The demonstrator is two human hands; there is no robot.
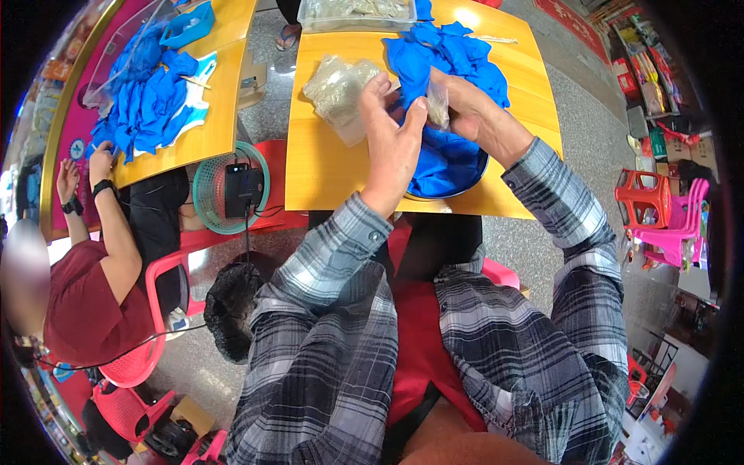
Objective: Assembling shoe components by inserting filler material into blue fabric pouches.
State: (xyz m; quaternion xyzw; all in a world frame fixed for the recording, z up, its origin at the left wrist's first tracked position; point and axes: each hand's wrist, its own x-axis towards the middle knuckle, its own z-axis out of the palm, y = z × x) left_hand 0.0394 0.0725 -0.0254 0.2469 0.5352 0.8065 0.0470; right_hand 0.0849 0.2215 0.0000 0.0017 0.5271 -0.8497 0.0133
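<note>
Both hands are up over the yellow table [325,167], working one small clear plastic bag [439,105]. The left hand [394,139] has its fingers curled, thumb up against the bag's edge at about 9 o'clock of it. The right hand [469,108] is closed around the bag from the 3 o'clock side, pinching it. The bag sits right over a heap of blue cloth pieces [449,62] that spills into a round bowl [446,194] at 6 o'clock of the hands. At 9 o'clock of the left hand lies a bigger crinkly clear bag [339,89] with something pale inside. At 12 o'clock there's a clear plastic tub [356,15]. Way over at 9 o'clock another person [85,287] in a dark red shirt sits at a second table [209,116] with more blue pieces [147,105].
</note>
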